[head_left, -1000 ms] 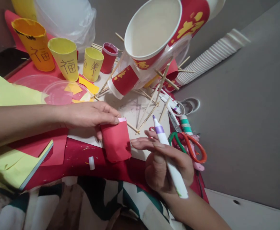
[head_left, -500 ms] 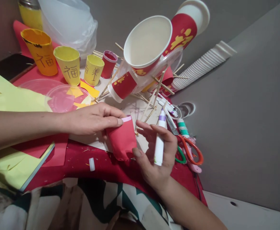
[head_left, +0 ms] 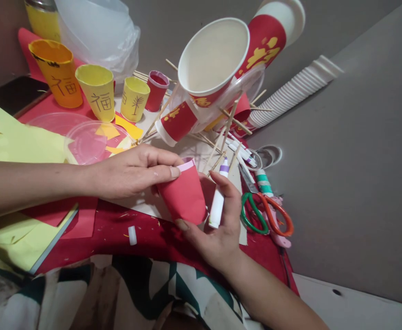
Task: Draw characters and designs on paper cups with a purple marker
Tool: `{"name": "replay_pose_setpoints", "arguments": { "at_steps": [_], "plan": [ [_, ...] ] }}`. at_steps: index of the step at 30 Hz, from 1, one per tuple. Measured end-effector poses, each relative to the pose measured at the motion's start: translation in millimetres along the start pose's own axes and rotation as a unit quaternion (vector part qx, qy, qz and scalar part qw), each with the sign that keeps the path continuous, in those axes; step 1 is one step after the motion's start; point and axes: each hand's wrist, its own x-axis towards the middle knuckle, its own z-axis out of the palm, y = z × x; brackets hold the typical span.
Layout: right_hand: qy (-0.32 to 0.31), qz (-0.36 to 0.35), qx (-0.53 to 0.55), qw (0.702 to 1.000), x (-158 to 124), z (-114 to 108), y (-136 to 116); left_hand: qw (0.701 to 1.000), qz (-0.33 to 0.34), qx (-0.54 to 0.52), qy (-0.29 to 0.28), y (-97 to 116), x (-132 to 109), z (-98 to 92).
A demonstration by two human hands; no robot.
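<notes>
My left hand [head_left: 142, 169] is closed on the pink-edged rim of a red paper-covered cup [head_left: 183, 195], its thumb on the outside. The cup is tilted, its base toward my right hand [head_left: 218, 220]. A white marker [head_left: 217, 201] with a purple band and bare tip is tucked in my right hand, tip pointing away from me. The right thumb touches the cup near its base, and the fingers behind it are partly hidden. A small white cap [head_left: 132, 235] lies on the red cloth below the cup.
Paper-covered cups, orange [head_left: 57, 75] and yellow [head_left: 98, 94], stand at the back left. Large paper cups [head_left: 214, 55] lean on wooden sticks [head_left: 230, 123] ahead. Scissors [head_left: 276, 213] lie at the right, beside the wall. Yellow paper [head_left: 19, 137] and clear plastic lids [head_left: 94, 142] are at the left.
The red cup has tilted and shifted slightly right. My right hand, with the marker, has moved left so that its thumb and fingers meet the cup's base.
</notes>
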Motion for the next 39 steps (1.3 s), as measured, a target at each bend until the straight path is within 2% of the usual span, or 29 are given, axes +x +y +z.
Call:
{"name": "replay_pose_setpoints", "arguments": {
  "at_steps": [4,9,13,16,21,24,27,29,33,39],
  "plan": [
    [0.007,-0.010,-0.023,1.000,0.1,-2.2,-1.0,0.998,0.028,0.050,0.019,1.4,-1.8,0.2],
    [0.031,-0.008,-0.028,0.999,-3.4,-0.8,0.3,0.998,0.053,0.045,-0.005,1.1,-4.3,1.3],
    [0.037,-0.014,-0.016,0.999,-4.7,-0.4,2.0,0.997,0.058,-0.007,-0.042,1.1,-5.8,2.6],
    [0.031,0.003,-0.011,0.999,-4.2,-1.8,2.1,0.997,0.059,-0.027,-0.046,1.3,-7.2,3.0],
    [0.018,0.006,-0.032,0.999,-3.0,-3.6,1.2,0.995,0.078,0.017,-0.055,1.5,-9.7,2.4],
    [0.025,0.009,-0.033,0.999,-1.8,-4.9,2.3,0.993,0.104,0.049,-0.037,1.9,-9.9,2.2],
    [0.030,0.020,-0.012,0.999,1.8,-8.3,2.3,0.982,0.157,0.103,0.017,4.1,-9.9,1.2],
    [0.033,0.052,0.012,0.998,5.1,-11.1,0.5,0.968,0.195,0.149,0.051,6.0,-9.8,-0.5],
    [0.052,0.164,0.081,0.982,8.6,-13.2,-3.8,0.941,0.247,0.219,0.071,5.6,-8.2,-6.0],
    [-0.002,0.234,0.184,0.954,2.9,-9.0,2.0,0.929,0.246,0.273,0.048,2.4,-5.3,-11.1]
  ]
}}
